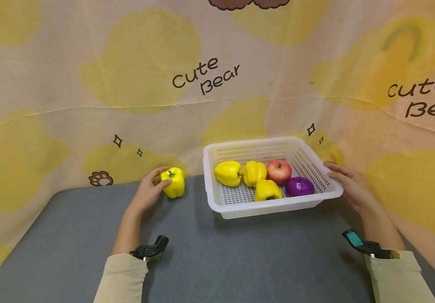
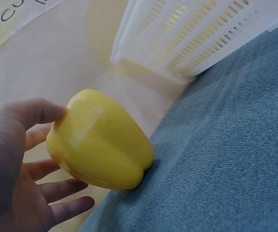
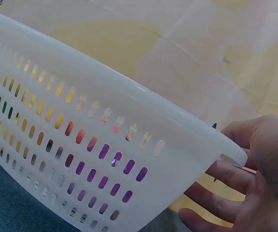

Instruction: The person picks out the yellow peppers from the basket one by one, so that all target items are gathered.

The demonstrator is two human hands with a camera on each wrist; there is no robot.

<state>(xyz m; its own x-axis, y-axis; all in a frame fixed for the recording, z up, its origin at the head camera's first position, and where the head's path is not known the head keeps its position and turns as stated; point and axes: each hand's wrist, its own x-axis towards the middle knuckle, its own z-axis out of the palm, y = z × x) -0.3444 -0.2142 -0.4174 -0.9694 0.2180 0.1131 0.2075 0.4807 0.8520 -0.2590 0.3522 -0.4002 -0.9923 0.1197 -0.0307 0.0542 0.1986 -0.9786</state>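
**Beige sleeves (image 1: 120, 280) nearest the camera, a yellow pepper (image 1: 174, 185) in the left grip (image 1: 150, 189)**

The yellow pepper is near the far edge of the grey table (image 1: 240, 261), left of the white basket (image 1: 251, 206) and apart from it. The left grip pinches it from the left, thumb toward the near side. Only the head view shows its green stem, at the upper end. The left wrist view adds the lower fingers, spread past the pepper's side, and its lobed bottom end close to the table; whether the two touch is hard to tell.

The right grip (image 1: 354, 187) clasps the rim at the basket's right end. The right wrist view shows fingers below that rim, which the head view hides. Whether the basket's floor sits flat on the table cannot be told.

Inside the basket, the head view shows three more peppers (image 1: 228, 173) toward the left and middle, a red apple (image 1: 279, 171) on the far side, and a round purple vegetable (image 1: 300, 186) to its near right. The right wrist view gives them only as yellow, red and purple slivers through the slotted wall.

Black wrist mounts (image 1: 149, 250) sit by the cuffs, the right one with a teal patch. Behind everything hangs a cream and yellow cloth (image 1: 145, 54); its "Cute Bear" lettering reads whole only from the head.
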